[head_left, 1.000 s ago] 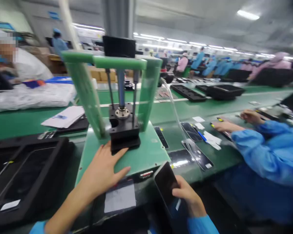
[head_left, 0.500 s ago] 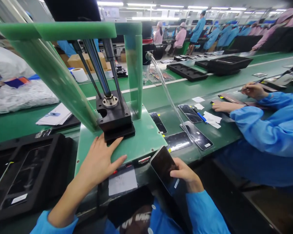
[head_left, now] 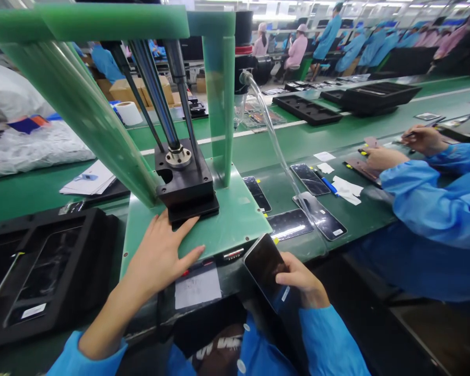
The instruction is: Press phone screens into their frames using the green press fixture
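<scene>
Press (head_left: 186, 183) on table (head_left: 362, 222), left hand (head_left: 156, 256) on its base (head_left: 229, 222). Left: tray (head_left: 104, 245), papers (head_left: 86, 178) behind. Front right: phone (head_left: 263, 263) in right hand (head_left: 303, 282). Right: other phones (head_left: 321, 216).

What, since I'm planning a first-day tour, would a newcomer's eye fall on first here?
Probably the green-framed machine first, towering left of centre. The left hand lies spread over its base, close to the black block. The right hand holds a dark phone by the base's front right corner.

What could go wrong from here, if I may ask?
The fingers of the left hand lie close to the black block, so they might be pinched if it moved. The right hand alone holds the phone by the table's front edge, so it could slip and fall.
</scene>
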Action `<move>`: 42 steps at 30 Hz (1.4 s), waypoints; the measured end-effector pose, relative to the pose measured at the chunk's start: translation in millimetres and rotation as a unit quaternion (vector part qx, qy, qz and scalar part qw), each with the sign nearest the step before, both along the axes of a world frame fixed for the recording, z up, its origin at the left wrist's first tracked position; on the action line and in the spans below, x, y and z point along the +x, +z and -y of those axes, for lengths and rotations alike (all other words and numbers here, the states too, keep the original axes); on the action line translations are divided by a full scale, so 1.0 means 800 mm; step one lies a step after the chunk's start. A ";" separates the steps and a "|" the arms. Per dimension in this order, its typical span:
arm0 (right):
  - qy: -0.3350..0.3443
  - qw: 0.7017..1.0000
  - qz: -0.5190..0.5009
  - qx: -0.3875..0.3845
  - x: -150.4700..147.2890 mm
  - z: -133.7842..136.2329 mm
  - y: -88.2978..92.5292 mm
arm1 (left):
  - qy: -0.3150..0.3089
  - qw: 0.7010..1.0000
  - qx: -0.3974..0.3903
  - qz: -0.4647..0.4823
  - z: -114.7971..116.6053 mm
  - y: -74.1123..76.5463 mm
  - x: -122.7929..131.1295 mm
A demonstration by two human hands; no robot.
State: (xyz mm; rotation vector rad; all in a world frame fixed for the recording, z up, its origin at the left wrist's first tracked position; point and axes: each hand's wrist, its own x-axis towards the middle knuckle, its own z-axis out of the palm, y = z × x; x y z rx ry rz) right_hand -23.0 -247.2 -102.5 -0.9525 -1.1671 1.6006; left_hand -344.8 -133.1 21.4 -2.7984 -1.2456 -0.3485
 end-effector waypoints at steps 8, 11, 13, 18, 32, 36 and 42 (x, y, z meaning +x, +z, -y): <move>-0.005 1.000 -0.001 -0.009 -0.001 0.002 0.003 | 0.009 1.000 -0.003 0.004 0.002 0.001 0.001; -0.003 1.000 0.000 -0.008 0.000 0.001 0.004 | 0.011 1.000 -0.007 0.007 0.002 0.001 0.001; -0.006 1.000 -0.001 -0.006 0.000 0.001 0.005 | 0.012 1.000 -0.007 0.006 0.002 0.002 0.001; -0.020 1.000 0.000 -0.006 -0.002 0.005 0.005 | 0.007 1.000 -0.006 -0.001 0.002 0.001 0.001; -0.009 1.000 0.000 0.006 -0.002 0.004 0.005 | -0.003 1.000 0.010 0.011 0.002 0.001 0.001; 0.005 1.000 -0.006 0.016 -0.002 0.000 0.004 | -0.005 1.000 0.019 0.007 0.003 0.001 -0.002; 0.019 0.999 -0.004 0.030 0.001 -0.006 0.003 | 0.031 0.999 0.011 0.005 0.004 0.003 0.008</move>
